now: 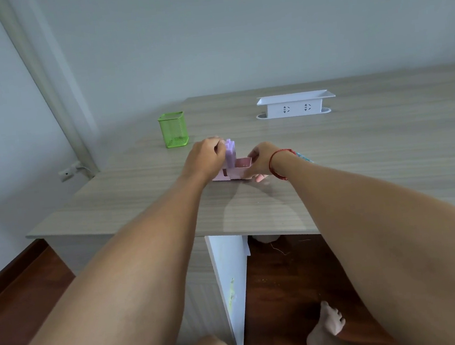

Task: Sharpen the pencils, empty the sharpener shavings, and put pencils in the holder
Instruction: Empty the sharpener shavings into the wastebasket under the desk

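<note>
A pink and purple pencil sharpener [231, 155] stands on the wooden desk [358, 159] near its middle. My left hand [205, 157] grips the purple upper part from the left. My right hand [261, 162] holds the pink shavings drawer [241, 168], which sticks out to the right of the sharpener body. A green mesh pencil holder [173, 129] stands behind and to the left, and it looks empty. No pencil shows clearly; a thin bluish thing [304, 158] peeks out behind my right wrist.
A white socket box [296, 104] is set into the desk at the back right. The desk's front edge [171, 232] runs below my forearms. Beneath it are a white panel [231, 283], the dark wooden floor and a bare foot [327, 326].
</note>
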Demonstrator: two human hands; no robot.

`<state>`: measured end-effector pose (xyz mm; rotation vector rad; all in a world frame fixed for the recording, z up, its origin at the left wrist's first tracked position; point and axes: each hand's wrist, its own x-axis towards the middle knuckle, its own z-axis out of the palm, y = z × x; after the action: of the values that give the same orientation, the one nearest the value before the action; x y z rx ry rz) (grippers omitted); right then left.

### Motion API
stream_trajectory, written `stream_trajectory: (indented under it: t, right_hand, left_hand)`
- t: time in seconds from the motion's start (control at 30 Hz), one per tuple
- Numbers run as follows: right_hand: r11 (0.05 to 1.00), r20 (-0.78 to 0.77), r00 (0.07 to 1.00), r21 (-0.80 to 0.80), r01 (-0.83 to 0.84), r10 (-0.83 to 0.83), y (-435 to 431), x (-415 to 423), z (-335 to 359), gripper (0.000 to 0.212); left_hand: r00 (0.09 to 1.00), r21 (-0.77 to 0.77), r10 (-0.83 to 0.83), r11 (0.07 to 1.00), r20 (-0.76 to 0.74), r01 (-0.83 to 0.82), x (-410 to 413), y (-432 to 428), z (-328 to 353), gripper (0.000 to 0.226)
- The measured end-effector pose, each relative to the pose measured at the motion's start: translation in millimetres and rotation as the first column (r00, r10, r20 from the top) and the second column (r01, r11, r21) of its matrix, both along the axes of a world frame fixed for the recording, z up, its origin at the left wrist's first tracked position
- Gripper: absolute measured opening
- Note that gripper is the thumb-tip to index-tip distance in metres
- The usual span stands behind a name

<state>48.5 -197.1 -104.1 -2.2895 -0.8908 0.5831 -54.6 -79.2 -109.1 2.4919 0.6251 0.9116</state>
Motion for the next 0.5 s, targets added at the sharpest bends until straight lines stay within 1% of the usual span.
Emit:
stream_trajectory:
  t: [0.1,0.2,0.33,0.43,0.5]
  right_hand:
    - [1.000,0.007,1.000,0.000,0.029,-0.029,-13.7,3.3,7.4,0.063]
    - [0.998,-0.010,0.998,0.028,0.063,-0.062,-25.2,5.8,14.5,0.071]
    - [0.996,0.004,0.997,0.056,0.075,-0.075,-35.4,3.2,28.0,0.070]
    - [0.993,0.045,0.995,0.077,0.087,-0.091,-40.4,1.2,40.1,0.068]
    - [0.991,0.080,0.992,0.107,0.085,-0.094,-41.0,-3.1,49.7,0.071]
  left_hand:
    - [1.000,-0.005,-0.013,1.000,-0.012,0.013,-0.9,-1.2,2.2,0.042]
    - [1.000,-0.011,-0.015,1.000,-0.023,0.015,-1.9,-2.3,1.7,0.040]
    - [1.000,-0.006,-0.017,1.000,-0.021,0.017,-2.1,-3.5,5.4,0.028]
    - [0.999,0.041,-0.022,0.999,0.023,0.021,-4.0,-9.8,16.0,0.026]
    - [0.997,0.047,-0.042,0.998,0.063,0.039,-6.9,-17.2,24.4,0.029]
